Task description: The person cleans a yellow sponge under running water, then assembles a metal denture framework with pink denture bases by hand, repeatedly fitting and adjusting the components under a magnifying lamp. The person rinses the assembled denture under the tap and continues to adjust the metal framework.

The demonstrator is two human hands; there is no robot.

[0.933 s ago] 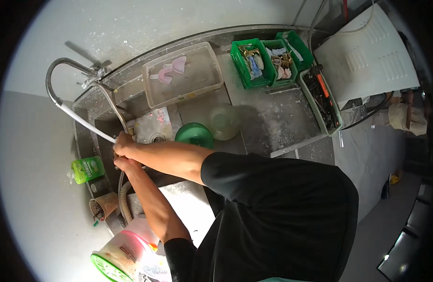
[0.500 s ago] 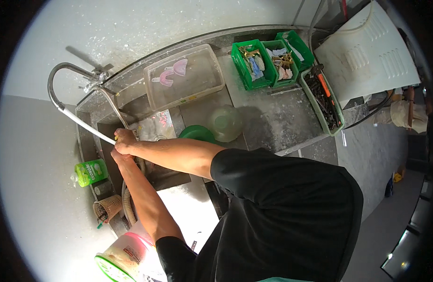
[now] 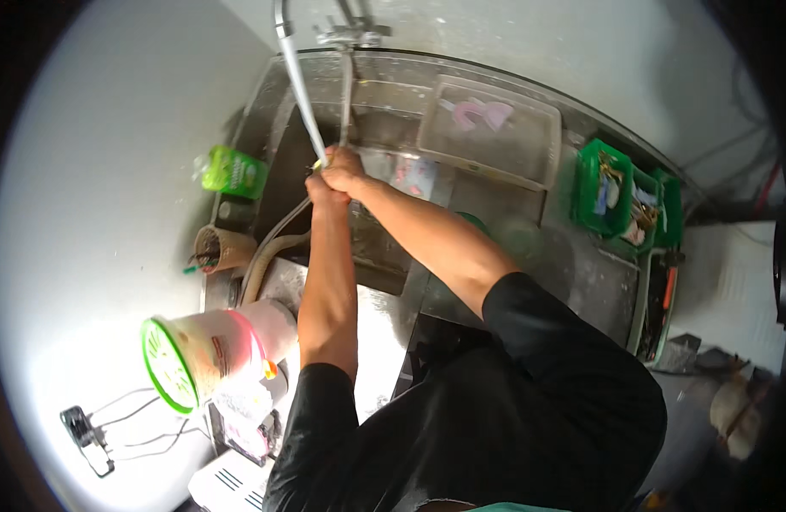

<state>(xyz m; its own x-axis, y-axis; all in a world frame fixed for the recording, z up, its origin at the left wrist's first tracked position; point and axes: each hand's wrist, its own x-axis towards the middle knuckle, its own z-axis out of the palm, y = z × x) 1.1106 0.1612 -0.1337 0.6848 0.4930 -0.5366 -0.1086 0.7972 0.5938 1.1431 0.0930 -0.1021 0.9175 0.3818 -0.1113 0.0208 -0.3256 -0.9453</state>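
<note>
Over the sink (image 3: 278, 179), my left hand (image 3: 328, 188) and my right hand (image 3: 344, 171) are pressed together, both closed. The white end of the tap hose (image 3: 301, 94) runs down to my fingers. Whether they grip the hose or only work beneath it, I cannot tell. A bit of something yellow shows by the fingertips; the rest of what they hold is hidden. Beside my right hand lies a pale sheet with pink bits (image 3: 414, 175). The wall tap (image 3: 352, 36) stands behind, its metal pipe reaching down toward my hands.
A clear tray (image 3: 529, 175) with pink horseshoe-shaped pieces is at the back. Green bins (image 3: 593, 218) stand right. A green bottle (image 3: 235, 173), a woven cup (image 3: 227, 247) and a ribbed hose (image 3: 261, 269) line the left. A lidded bucket (image 3: 209, 346) stands near left.
The view has swung left, so the sink and hands appear further right and higher, and more of the near left shows. My hands remain together at the hose's end.
</note>
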